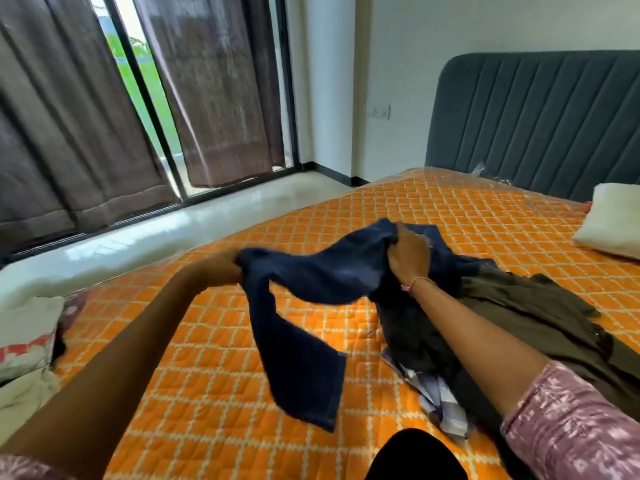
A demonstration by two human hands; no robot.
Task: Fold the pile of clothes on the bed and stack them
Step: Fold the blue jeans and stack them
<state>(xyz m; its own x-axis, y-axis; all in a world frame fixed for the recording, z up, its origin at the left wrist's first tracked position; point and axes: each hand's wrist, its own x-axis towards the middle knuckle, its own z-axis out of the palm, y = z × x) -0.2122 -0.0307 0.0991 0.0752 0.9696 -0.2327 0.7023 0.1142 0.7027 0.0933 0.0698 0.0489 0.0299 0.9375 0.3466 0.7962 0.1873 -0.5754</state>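
Head view over a bed [214,393] covered with an orange quilt in a white lattice print. Dark blue jeans [311,282] are held up off the quilt between both hands. Left hand [227,266] grips one end of the denim at the left, fingers mostly hidden behind the cloth and blurred; right hand [408,252] is curled over the bunched upper part of the jeans, thumb side toward the camera, a thin bracelet at the wrist. The hands are well apart, the fabric sagging between them, one leg hanging down with its hem touching the quilt. Under and beside the right forearm lies the unfolded pile [519,323]: an olive-brown garment on top, a dark piece below, a pale checked cloth [440,400] poking out at the near edge. White pillow [613,220] at far right, near the grey padded headboard [540,116]. Pale folded fabric [24,344] at the left edge of the bed. Dark curtains [69,133] hang over a glass door beyond.
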